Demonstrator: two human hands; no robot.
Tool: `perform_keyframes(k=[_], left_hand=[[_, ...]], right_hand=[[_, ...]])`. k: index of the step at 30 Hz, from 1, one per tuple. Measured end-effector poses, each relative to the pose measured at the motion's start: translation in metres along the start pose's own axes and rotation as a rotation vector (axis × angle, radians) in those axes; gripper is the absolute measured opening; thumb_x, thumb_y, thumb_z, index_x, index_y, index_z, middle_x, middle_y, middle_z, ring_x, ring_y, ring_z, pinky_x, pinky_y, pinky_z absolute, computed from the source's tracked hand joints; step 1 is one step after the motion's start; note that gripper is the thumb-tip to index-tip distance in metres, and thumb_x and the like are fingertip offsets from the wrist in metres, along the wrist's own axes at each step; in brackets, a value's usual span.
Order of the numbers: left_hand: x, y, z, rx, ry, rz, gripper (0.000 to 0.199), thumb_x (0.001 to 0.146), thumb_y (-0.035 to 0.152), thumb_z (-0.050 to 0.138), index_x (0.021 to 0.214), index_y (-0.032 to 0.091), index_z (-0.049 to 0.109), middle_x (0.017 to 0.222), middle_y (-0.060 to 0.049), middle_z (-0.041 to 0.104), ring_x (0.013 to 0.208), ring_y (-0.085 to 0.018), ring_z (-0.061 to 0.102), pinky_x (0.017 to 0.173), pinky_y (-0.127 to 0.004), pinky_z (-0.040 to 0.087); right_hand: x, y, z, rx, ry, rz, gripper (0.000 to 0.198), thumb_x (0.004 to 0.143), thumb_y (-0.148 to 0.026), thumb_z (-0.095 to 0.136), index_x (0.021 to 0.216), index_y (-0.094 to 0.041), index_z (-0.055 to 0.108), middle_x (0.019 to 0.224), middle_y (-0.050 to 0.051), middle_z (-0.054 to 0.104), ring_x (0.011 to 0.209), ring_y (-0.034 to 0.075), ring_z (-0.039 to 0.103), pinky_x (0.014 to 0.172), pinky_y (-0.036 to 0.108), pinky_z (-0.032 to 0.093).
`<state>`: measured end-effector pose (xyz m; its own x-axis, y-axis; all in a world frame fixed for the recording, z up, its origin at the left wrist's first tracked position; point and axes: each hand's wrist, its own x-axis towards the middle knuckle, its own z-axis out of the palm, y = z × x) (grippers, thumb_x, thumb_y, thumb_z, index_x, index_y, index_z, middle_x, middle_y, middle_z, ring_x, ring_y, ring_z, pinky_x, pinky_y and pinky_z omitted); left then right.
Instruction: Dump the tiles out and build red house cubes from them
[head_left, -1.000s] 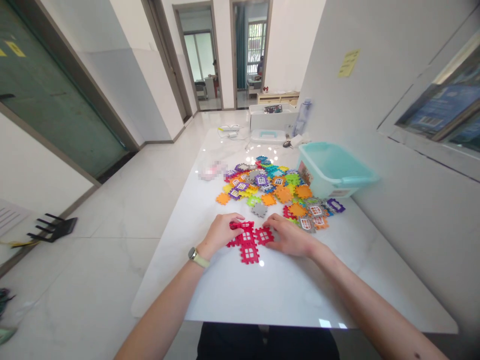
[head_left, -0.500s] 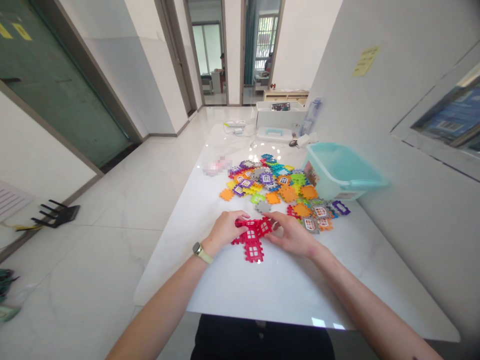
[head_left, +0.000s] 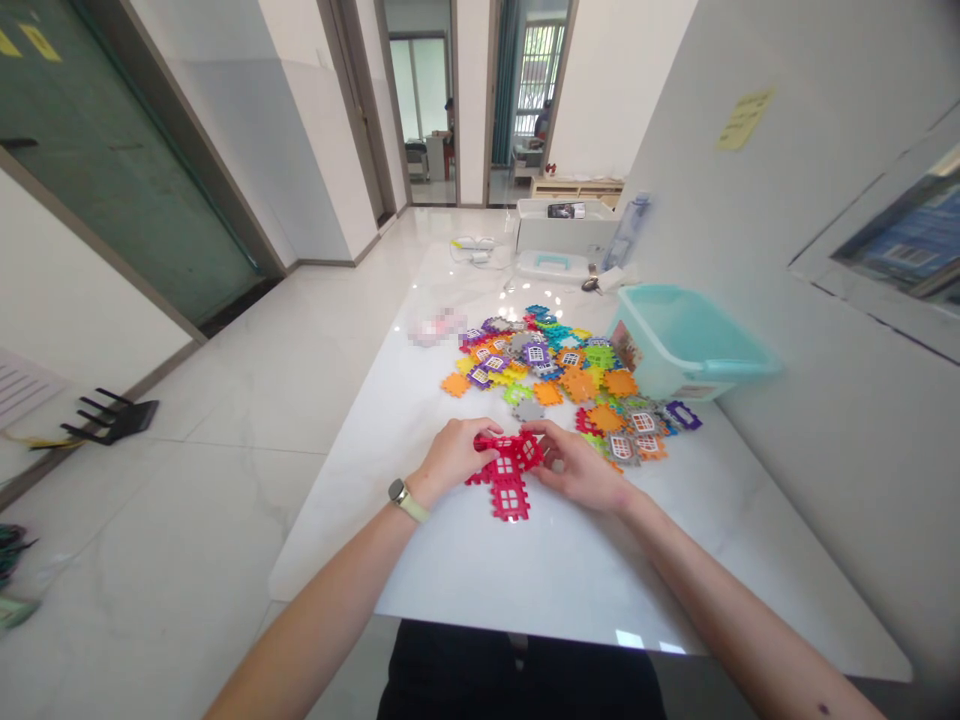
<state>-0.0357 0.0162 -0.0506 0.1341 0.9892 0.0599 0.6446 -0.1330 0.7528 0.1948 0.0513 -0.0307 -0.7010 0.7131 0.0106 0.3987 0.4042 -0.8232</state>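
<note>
Firstly, on the floor outside the left edge of the bench (head_left: pixel 450 570), locate the black router (head_left: pixel 112 418) with raised antennas. Along the bench's left edge, toward the far left corner, lies a pinkish item (head_left: pixel 439 328), blurred beyond identification. Near the far edge, white cables (head_left: pixel 476 250) lie loose.

Next, the left hand (head_left: pixel 454 462), with a wristwatch (head_left: pixel 397 491) at its wrist, has a narrow grip: thumb in front, fingers behind, holding the left and rear part of the red tile assembly (head_left: pixel 509 481). This assembly is in the front half of the bench, between the left and right edges and set back from the front edge. Its lower red tile (head_left: pixel 510 498) points toward the front edge; its right red tile (head_left: pixel 528 450) is tilted up. The tile pile (head_left: pixel 536 355) is spread beyond both hands, with a grey tile (head_left: pixel 528 410) on its near side.

To the right, the right hand (head_left: pixel 577 468) holds the right red tile by its outer side, fingertips at the top and thumb below; the grip is narrow. Beyond this hand is a white case (head_left: pixel 553 265) with a teal handle, in front of a white box (head_left: pixel 562 235) at the far edge. A clear bottle (head_left: pixel 630 230) leans toward the wall. The teal bin (head_left: pixel 660 372) stands at the right edge, just beside the tile pile.
</note>
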Motion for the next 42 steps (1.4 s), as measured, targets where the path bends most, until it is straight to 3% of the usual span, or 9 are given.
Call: perform_keyframes(k=[8, 15, 20, 24, 26, 28, 33, 42], left_hand=[[0.0, 0.003, -0.001, 0.014, 0.005, -0.018, 0.033, 0.075, 0.017, 0.066, 0.107, 0.023, 0.071, 0.095, -0.003, 0.076, 0.088, -0.02, 0.069, 0.082, -0.027, 0.051], [-0.001, 0.009, -0.002, 0.011, 0.006, 0.02, 0.023, 0.076, 0.017, 0.061, 0.095, 0.022, 0.074, 0.09, -0.003, 0.076, 0.082, -0.019, 0.069, 0.077, -0.026, 0.05], [-0.002, 0.015, -0.006, 0.016, 0.024, 0.002, 0.02, 0.078, 0.018, 0.058, 0.091, 0.019, 0.072, 0.083, -0.003, 0.075, 0.075, -0.018, 0.067, 0.074, -0.025, 0.05], [-0.004, 0.022, -0.014, -0.043, -0.026, 0.009, 0.027, 0.076, 0.016, 0.059, 0.1, 0.019, 0.07, 0.089, -0.003, 0.075, 0.079, -0.018, 0.067, 0.076, -0.025, 0.051], [-0.005, 0.024, -0.02, -0.08, -0.067, 0.027, 0.031, 0.076, 0.016, 0.059, 0.105, 0.02, 0.069, 0.096, -0.003, 0.075, 0.085, -0.019, 0.067, 0.08, -0.025, 0.051], [-0.005, 0.025, -0.024, -0.094, -0.097, 0.047, 0.035, 0.075, 0.016, 0.061, 0.108, 0.02, 0.067, 0.102, -0.003, 0.074, 0.09, -0.019, 0.067, 0.085, -0.026, 0.05], [-0.006, 0.024, -0.026, -0.09, -0.118, 0.062, 0.044, 0.07, 0.013, 0.065, 0.113, 0.021, 0.065, 0.105, -0.002, 0.073, 0.094, -0.02, 0.066, 0.089, -0.027, 0.049], [-0.004, 0.018, -0.019, -0.03, -0.084, 0.049, 0.053, 0.063, 0.012, 0.072, 0.115, 0.023, 0.065, 0.111, -0.004, 0.07, 0.102, -0.024, 0.064, 0.095, -0.031, 0.048]], right_hand=[[-0.001, -0.002, -0.007, -0.031, 0.037, -0.008, 0.042, 0.081, -0.017, 0.056, 0.123, -0.02, 0.05, 0.104, 0.005, 0.068, 0.076, 0.016, 0.063, 0.069, 0.029, 0.05], [0.004, 0.0, 0.01, 0.117, 0.123, 0.041, 0.03, 0.088, -0.028, 0.053, 0.117, -0.021, 0.051, 0.09, 0.002, 0.067, 0.071, 0.016, 0.061, 0.061, 0.027, 0.048], [0.009, 0.013, 0.016, 0.134, 0.249, 0.052, 0.021, 0.086, -0.022, 0.05, 0.105, -0.02, 0.057, 0.083, 0.001, 0.065, 0.07, 0.016, 0.06, 0.061, 0.026, 0.046], [0.008, 0.017, 0.009, 0.026, 0.372, 0.091, 0.04, 0.079, -0.015, 0.047, 0.118, -0.021, 0.053, 0.075, -0.002, 0.062, 0.064, 0.015, 0.057, 0.06, 0.026, 0.043], [0.007, 0.016, 0.003, -0.015, 0.382, 0.123, 0.054, 0.077, -0.012, 0.046, 0.13, -0.022, 0.048, 0.068, -0.004, 0.06, 0.06, 0.015, 0.055, 0.058, 0.026, 0.042], [0.006, 0.013, -0.001, -0.049, 0.373, 0.125, 0.057, 0.076, -0.01, 0.045, 0.131, -0.022, 0.05, 0.069, -0.004, 0.061, 0.061, 0.015, 0.056, 0.059, 0.026, 0.042], [0.004, 0.009, -0.002, -0.081, 0.354, 0.113, 0.031, 0.08, -0.015, 0.047, 0.107, -0.021, 0.062, 0.067, -0.003, 0.063, 0.059, 0.015, 0.056, 0.057, 0.026, 0.038], [0.004, 0.011, 0.001, -0.067, 0.368, 0.134, 0.004, 0.086, -0.024, 0.051, 0.088, -0.021, 0.053, 0.065, -0.004, 0.061, 0.057, 0.014, 0.053, 0.053, 0.025, 0.034]])
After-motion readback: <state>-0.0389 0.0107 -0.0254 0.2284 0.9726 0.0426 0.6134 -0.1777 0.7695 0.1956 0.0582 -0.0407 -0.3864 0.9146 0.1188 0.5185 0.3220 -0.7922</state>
